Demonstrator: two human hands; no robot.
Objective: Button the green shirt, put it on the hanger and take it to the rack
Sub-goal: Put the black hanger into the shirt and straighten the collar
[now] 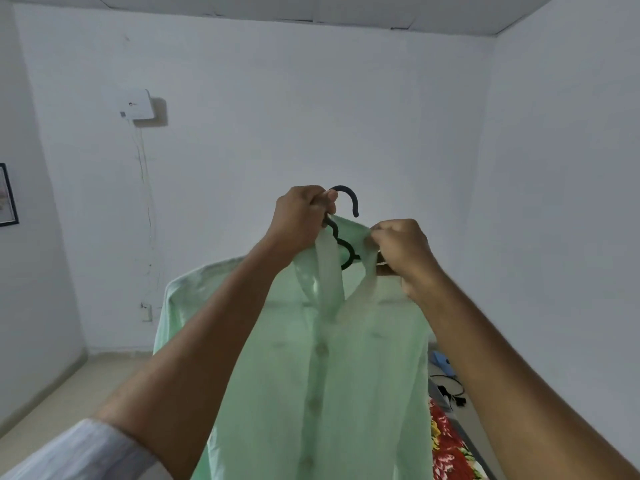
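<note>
Green shirt (322, 375), soft and light, is hanging while left hand (301, 220) is gripping the hanger (346, 199) neck and right hand (401, 251) is pinching the collar.

Pale green shirt (311, 375), seemingly black hanger (346, 202).

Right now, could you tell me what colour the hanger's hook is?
Black, or very dark; the hanger shows best against the white wall in the head view.
</note>
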